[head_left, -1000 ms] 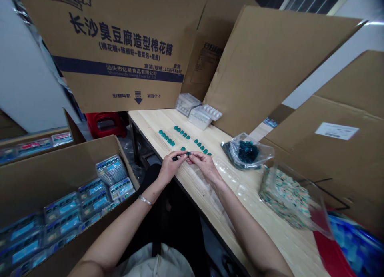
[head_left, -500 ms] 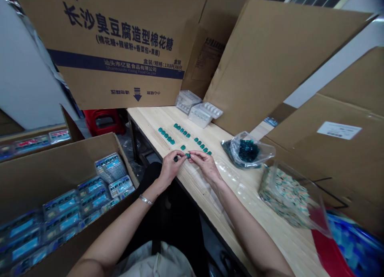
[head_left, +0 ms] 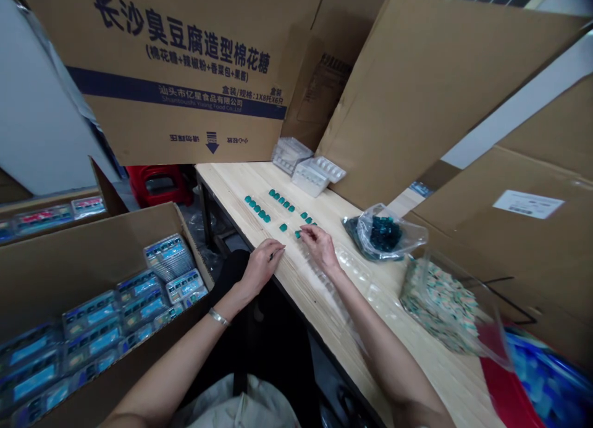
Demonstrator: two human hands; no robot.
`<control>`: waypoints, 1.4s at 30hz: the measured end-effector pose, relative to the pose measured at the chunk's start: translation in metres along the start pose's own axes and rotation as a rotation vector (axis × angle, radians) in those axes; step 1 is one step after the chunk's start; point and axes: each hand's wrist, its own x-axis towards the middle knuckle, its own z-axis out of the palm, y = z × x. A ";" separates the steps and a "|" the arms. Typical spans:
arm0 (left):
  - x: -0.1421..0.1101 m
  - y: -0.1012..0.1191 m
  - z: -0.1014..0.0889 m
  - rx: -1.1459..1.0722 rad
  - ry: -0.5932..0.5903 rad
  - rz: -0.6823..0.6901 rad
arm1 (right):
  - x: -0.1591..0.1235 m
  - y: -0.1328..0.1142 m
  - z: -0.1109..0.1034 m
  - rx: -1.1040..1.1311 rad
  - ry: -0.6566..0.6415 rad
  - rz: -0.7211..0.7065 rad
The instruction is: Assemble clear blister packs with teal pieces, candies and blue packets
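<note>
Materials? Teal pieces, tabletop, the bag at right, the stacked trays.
The teal pieces look like glossy moulded plastic, though they're too small to be sure. The tabletop looks like pale matte wood, with visible grain. The bag looks like thin clear plastic film, creased and shiny. The stacked trays look like clear moulded plastic, with formed cavities.

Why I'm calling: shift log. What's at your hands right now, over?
Left hand looks empty, at edge of pale wooden table. Right hand fingertips at small teal square piece. Clear plastic blister tray beside right wrist.
</note>
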 end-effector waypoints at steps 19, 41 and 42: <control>0.015 -0.007 -0.004 -0.441 -0.047 -0.442 | 0.026 0.010 0.031 -0.516 -0.277 -0.231; 0.024 0.021 -0.007 -1.479 0.062 -0.753 | -0.016 -0.039 0.003 0.356 -0.149 0.195; 0.022 0.022 -0.005 -1.401 0.060 -0.711 | -0.016 -0.039 0.000 0.358 -0.146 0.197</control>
